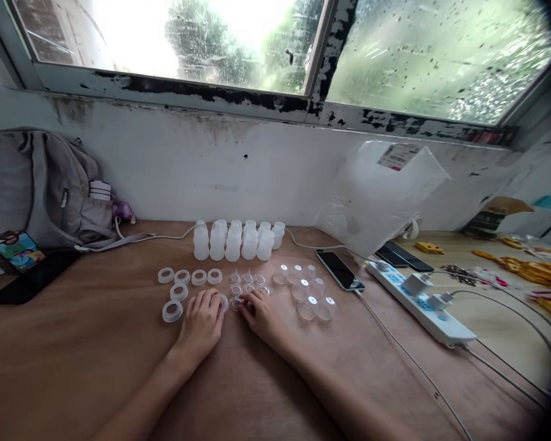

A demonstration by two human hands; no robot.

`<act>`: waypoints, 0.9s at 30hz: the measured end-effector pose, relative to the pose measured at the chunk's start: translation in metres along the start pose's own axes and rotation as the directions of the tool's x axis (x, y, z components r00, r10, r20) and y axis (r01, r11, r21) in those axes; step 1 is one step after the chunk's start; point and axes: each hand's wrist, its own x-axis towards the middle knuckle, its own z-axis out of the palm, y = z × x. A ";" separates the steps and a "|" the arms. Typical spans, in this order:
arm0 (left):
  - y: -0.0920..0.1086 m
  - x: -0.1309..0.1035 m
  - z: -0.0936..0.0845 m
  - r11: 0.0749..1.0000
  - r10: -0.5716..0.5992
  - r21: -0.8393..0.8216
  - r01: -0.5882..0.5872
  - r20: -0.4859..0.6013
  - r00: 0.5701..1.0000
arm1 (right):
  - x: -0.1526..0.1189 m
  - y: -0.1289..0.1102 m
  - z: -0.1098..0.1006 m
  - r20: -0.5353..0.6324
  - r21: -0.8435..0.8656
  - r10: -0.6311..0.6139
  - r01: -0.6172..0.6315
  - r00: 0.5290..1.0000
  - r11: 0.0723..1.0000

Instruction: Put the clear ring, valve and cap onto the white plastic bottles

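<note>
My left hand (201, 320) is closed with its fingertips on a translucent plastic ring (223, 302). My right hand (262, 317) reaches in from the other side, thumb and fingers drawn together at the edge of a clear round disc (236, 304). Just beyond the hands lie several similar clear discs (247, 278), some with a thin stem in the middle. Several loose rings (179, 292) are spread to the left of my left hand. To the right of my right hand stand several clear round caps (305, 311). Frosted small bottles (233, 244) stand in rows behind them all.
A phone (340, 271) with a charging cable lies right of the caps, beside a white power strip (422, 303) with plugs and cords. A plastic bag (381, 196) leans against the wall. At the left are a grey backpack (41, 190) and a dark flat object (34, 278).
</note>
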 end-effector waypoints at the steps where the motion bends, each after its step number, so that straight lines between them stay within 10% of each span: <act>1: 0.002 0.000 0.001 1.000 0.012 -0.027 -0.012 -0.002 1.000 | 0.001 0.000 0.000 0.002 0.008 0.000 0.000 1.000 1.000; 11: 0.011 -0.001 0.001 0.938 0.074 -0.328 -0.116 -0.136 0.988 | -0.007 -0.002 -0.006 -0.053 0.263 0.092 -0.074 0.994 0.962; 27: 0.009 0.004 0.004 0.948 0.100 -0.296 -0.115 -0.066 0.993 | -0.008 -0.002 -0.011 0.088 0.173 -0.019 0.004 0.996 0.985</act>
